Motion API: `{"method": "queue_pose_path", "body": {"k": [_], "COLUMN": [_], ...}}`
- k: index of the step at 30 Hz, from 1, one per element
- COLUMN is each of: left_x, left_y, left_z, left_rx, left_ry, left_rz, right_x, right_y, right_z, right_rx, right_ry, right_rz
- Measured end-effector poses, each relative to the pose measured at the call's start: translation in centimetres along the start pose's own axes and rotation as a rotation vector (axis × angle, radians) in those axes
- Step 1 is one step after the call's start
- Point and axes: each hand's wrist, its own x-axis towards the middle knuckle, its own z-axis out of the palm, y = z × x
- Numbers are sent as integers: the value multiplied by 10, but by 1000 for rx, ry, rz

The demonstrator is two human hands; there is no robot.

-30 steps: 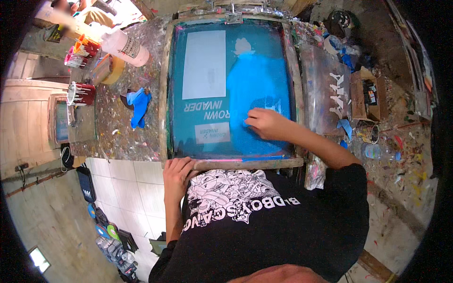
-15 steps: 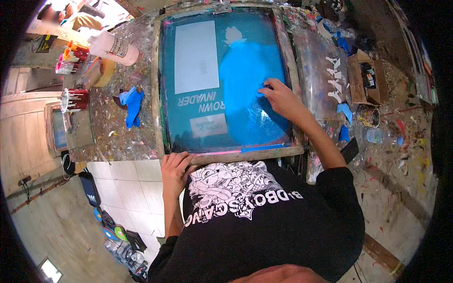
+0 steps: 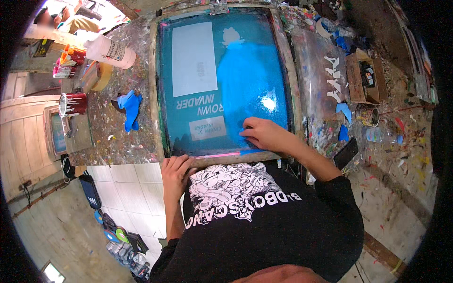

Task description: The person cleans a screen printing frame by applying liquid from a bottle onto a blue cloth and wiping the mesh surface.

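Observation:
A wooden-framed printing screen (image 3: pixel 188 56) lies before me, its teal mesh showing pale lettering and a light rectangle. Wet bright blue ink (image 3: pixel 250 80) covers much of the right half, with a shiny glare spot on it. My left hand (image 3: pixel 177 167) holds the near left corner of the frame, fingers over the wood. Low on the blue area, near the frame's front edge, my right hand (image 3: pixel 266 136) is closed in a pinch. Blue shows at its fingertips; whatever they hold is too small to make out.
Left of the screen are a whitish bottle (image 3: pixel 111 51), a crumpled blue cloth (image 3: pixel 132 109) and paint-dripped cans (image 3: pixel 73 104). To the right lie a clear sheet (image 3: pixel 316 80), a cardboard box (image 3: pixel 364 78), a dark phone (image 3: pixel 347 152) and a plastic bottle (image 3: pixel 380 136). A person sits at the far left.
My right hand has moved down and left across the mesh toward the frame's near edge. The blue layer looks smoother and wetter where it was. My left hand stays on the frame.

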Motion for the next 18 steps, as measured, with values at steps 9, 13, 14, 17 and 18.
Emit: {"method": "queue_pose_path", "body": {"k": [9, 13, 14, 17, 18], "left_x": [2, -3, -4, 0, 1], "left_y": [5, 2, 2, 3, 1], "left_z": [-5, -3, -3, -5, -6], "left_rx": [-12, -13, -2, -16, -22], "left_ry": [14, 22, 17, 17, -1], "left_rz": [18, 18, 0, 20, 23], "right_x": [16, 20, 24, 23, 18], "right_y": [21, 27, 42, 71, 38], "right_z": [-19, -42, -51, -31, -34], "right_rx": [-128, -325, -361, -160, -328], "right_ry": [160, 61, 177, 379, 177], "right_rz": [-93, -24, 131, 281, 34]}}
